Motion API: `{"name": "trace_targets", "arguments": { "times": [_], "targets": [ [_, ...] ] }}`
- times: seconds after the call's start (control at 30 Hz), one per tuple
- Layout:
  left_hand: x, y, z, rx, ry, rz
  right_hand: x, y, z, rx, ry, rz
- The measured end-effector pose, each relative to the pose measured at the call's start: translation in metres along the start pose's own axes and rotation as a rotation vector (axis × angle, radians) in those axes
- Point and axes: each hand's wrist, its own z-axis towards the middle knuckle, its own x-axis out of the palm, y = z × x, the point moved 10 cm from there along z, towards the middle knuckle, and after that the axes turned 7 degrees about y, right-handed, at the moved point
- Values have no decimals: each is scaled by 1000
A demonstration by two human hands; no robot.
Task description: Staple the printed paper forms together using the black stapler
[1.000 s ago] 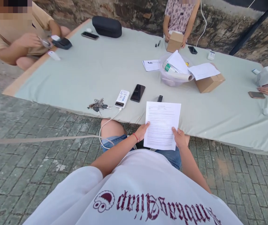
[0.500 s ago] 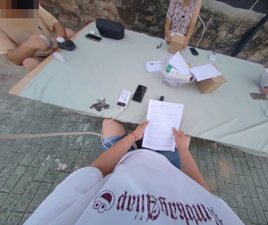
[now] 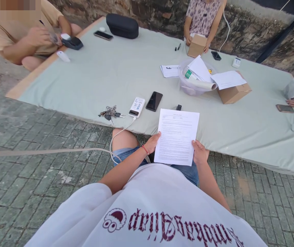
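The keys (image 3: pixel 111 112) lie near my table edge on the left, with the white cable (image 3: pixel 114 135) drooping past my left knee to the power bank (image 3: pixel 136 107) just beside them; if my knee or forearm tugs that cable, I judge the bank could slide off. The blurred cord (image 3: pixel 46 151) from the far left may be the same lead, but I can't be sure. My left hand (image 3: pixel 152 143) pinches the left edge of the printed sheet (image 3: pixel 177 137), which hangs over my lap with its top end above the table. A gust or a loose thumb there could let it swing and crease. A small black object (image 3: pixel 179 107) shows just beyond the top edge and could get nudged if I lowered the sheet forward. My right hand (image 3: pixel 199 151) grips the opposite edge by little more than the thumb tip, so slipping looks likeliest on that side. Further right, the white page (image 3: pixel 228 80) resting on the cardboard box (image 3: pixel 231 96) seems free to blow away.

Against half a second ago, my left hand pinches much the same spot, the sheet sits straighter and slightly further left, and my right thumb overlaps it less
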Motion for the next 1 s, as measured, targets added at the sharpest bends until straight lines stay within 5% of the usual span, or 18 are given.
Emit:
{"name": "trace_targets", "arguments": {
  "times": [0.13, 0.33, 0.67, 1.0],
  "targets": [
    [-1, -3, 0, 23, 6, 22, 5, -14, -1, 60, 31, 191],
    [6, -28, -4, 201, -24, 212, 1, -19, -1, 18, 20, 181],
    [-18, -32, -7, 308, -313, 615, 5, -24, -4, -32, 45, -52],
    [-14, -37, -5, 223, -217, 483, 3, -42, -13, -39, 38, -68]
  ]
}}
